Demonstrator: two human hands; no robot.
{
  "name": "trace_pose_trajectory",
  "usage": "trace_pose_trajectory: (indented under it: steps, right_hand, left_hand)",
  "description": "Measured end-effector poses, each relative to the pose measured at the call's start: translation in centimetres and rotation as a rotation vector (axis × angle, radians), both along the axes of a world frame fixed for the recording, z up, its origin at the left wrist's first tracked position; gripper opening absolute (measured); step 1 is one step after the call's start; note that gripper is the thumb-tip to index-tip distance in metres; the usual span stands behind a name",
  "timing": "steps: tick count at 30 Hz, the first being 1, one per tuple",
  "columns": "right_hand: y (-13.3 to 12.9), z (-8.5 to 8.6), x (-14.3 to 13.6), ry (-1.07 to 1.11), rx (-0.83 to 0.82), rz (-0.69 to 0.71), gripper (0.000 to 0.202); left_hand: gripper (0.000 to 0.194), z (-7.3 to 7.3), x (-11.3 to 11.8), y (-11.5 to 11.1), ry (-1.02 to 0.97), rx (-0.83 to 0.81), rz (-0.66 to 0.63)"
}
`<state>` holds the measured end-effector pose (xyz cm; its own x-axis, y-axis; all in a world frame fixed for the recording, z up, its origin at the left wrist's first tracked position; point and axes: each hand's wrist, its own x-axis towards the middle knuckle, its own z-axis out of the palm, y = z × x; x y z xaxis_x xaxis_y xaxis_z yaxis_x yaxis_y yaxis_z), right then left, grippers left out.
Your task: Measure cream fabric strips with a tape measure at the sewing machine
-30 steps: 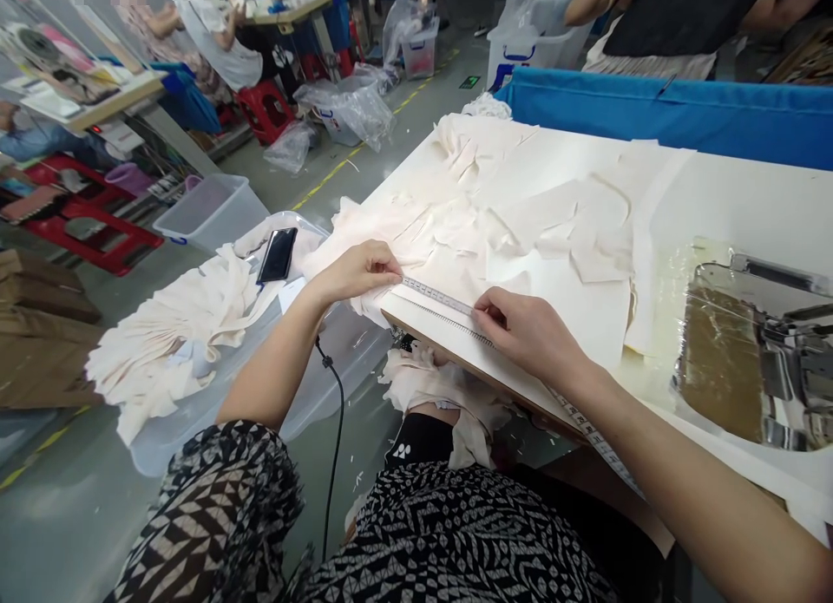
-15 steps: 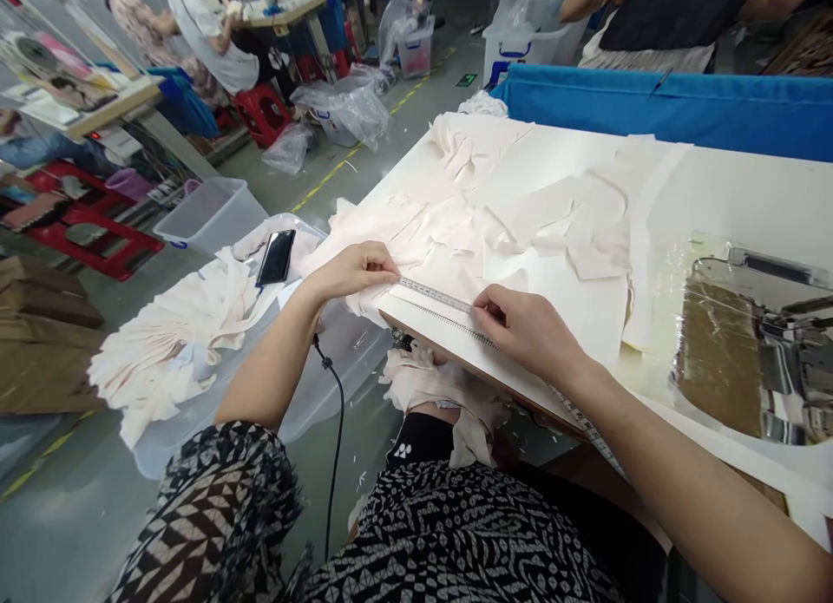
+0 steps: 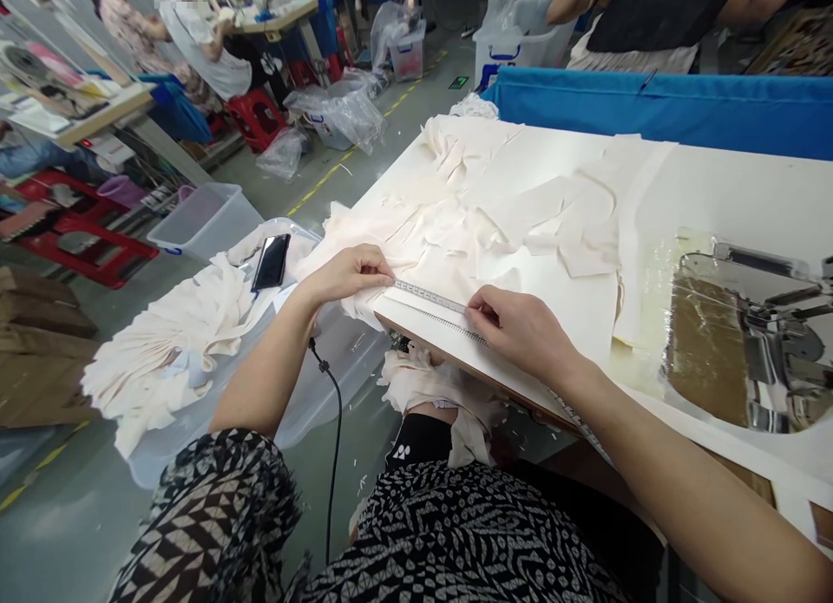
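Note:
A pale measuring tape (image 3: 429, 297) is stretched between my two hands, just above the front left edge of the white table (image 3: 553, 334). My left hand (image 3: 357, 272) pinches its left end. Farther right, my right hand (image 3: 517, 321) pinches the tape between thumb and fingers, and the rest hangs down below my wrist. Along the table edge under the tape runs a ruler scale (image 3: 449, 325). Cream fabric pieces (image 3: 449, 226) lie crumpled and overlapping behind my hands.
A metal sewing machine (image 3: 774, 343) stands at the right of the table. At left, a clear bin holds fanned cream fabric (image 3: 175, 334) and a black phone (image 3: 272, 261). A black cable (image 3: 338, 412) hangs near my left arm. Blue cloth (image 3: 651, 108) borders the table's back; people sit beyond.
The whole view has shifted slightly, so most things appear a little farther left. Both hands keep their pinch on the tape, which stays stretched between them.

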<state>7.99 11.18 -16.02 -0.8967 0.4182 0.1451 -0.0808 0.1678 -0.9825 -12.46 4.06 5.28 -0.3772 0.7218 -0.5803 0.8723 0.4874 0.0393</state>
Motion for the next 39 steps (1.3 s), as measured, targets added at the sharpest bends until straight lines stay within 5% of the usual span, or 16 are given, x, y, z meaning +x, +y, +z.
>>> trace_pose_trajectory:
  steps: [11, 15, 21, 25, 32, 39]
  right_hand:
    - [-0.4, 0.1, -0.1, -0.043, 0.112, 0.011, 0.014]
    - [-0.5, 0.1, -0.2, -0.053, 0.143, 0.017, 0.015]
    - [-0.7, 0.3, 0.0, -0.062, 0.193, -0.009, 0.018]
    - [-0.6, 0.7, 0.2, -0.1, 0.23, 0.0, 0.021]
    - [-0.5, 1.6, 0.3, -0.156, 0.255, 0.043, 0.025]
    - [1.8, 2.0, 3.0, -0.222, 0.107, 0.128, 0.009]
  left_hand:
    - [0.027, 0.4, -0.3, -0.1, 0.005, -0.031, -0.015]
    - [0.034, 0.4, 1.6, 0.6, 0.116, 0.028, -0.102]
    - [0.017, -3.7, 7.8, 2.1, 0.06, -0.004, -0.395]
    - [0.009, -6.3, 8.0, 2.3, 0.025, -0.067, -0.392]
    - [0.007, -6.5, 6.4, 2.9, -0.027, -0.116, -0.366]
    - [0.007, -6.9, 7.2, 2.6, 0.119, -0.145, -0.513]
